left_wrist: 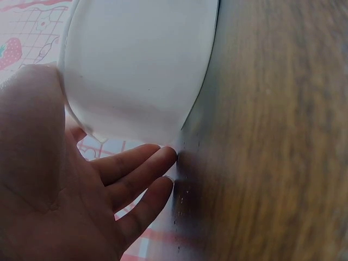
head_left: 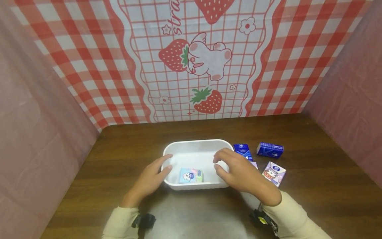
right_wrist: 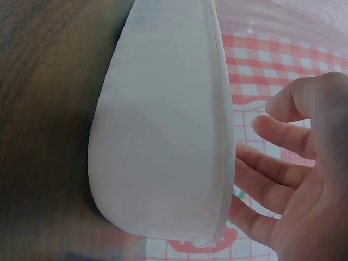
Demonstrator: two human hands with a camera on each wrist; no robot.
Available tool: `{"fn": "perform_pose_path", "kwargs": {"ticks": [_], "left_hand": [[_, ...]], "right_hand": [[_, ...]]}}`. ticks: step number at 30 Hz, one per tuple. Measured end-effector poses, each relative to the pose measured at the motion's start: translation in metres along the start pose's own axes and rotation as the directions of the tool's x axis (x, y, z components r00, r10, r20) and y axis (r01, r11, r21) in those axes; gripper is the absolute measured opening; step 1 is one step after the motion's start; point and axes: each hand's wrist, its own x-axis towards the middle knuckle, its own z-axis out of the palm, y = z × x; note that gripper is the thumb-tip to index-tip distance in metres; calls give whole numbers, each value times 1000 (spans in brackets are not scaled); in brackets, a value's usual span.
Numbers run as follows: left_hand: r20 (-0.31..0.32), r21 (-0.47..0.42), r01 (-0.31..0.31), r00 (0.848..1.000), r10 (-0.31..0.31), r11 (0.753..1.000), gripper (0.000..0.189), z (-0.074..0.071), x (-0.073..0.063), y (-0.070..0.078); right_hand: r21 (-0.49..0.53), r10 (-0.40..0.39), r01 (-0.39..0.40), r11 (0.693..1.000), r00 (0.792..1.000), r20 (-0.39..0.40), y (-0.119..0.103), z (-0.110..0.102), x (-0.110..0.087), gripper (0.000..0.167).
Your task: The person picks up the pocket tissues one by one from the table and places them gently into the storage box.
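Note:
A white plastic bin sits on the table between both hands. At its left end my left hand reaches to the rim, thumb and index finger over the edge; in the left wrist view its other fingers stretch out loosely beside the end wall. Above the right rim is my right hand, fingers loosely bent with nothing between them. The right wrist view has this hand behind the bin's rim. Inside the bin, near its front wall, lie small tissue packs in light blue, pink and green.
Right of the bin are a flat blue tissue pack, a blue pack on its side and a lilac pack with a strawberry print. Another lilac pack is partly hidden by the right hand. A checked strawberry cloth hangs behind the table.

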Motion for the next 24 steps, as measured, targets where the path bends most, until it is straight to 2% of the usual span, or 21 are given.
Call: {"fn": "perform_pose_path", "kwargs": {"ticks": [7, 13, 20, 24], "left_hand": [[-4, -2, 10, 1000, -11, 1000, 48, 0, 1, -1], [-4, -5, -7, 1000, 7, 1000, 48, 1, 2, 0], [-7, 3, -17, 1000, 17, 1000, 48, 1, 2, -2], [-13, 2, -17, 1000, 17, 1000, 48, 0, 2, -3]], "right_hand": [[0, -3, 3, 1000, 999, -33, 3, -1, -2, 13], [-11, -12, 12, 1000, 998, -60, 9, -3, -5, 12], [-21, 18, -19, 1000, 998, -54, 16, -7, -11, 13], [-41, -2, -1, 999, 997, -78, 19, -10, -12, 12]]}}
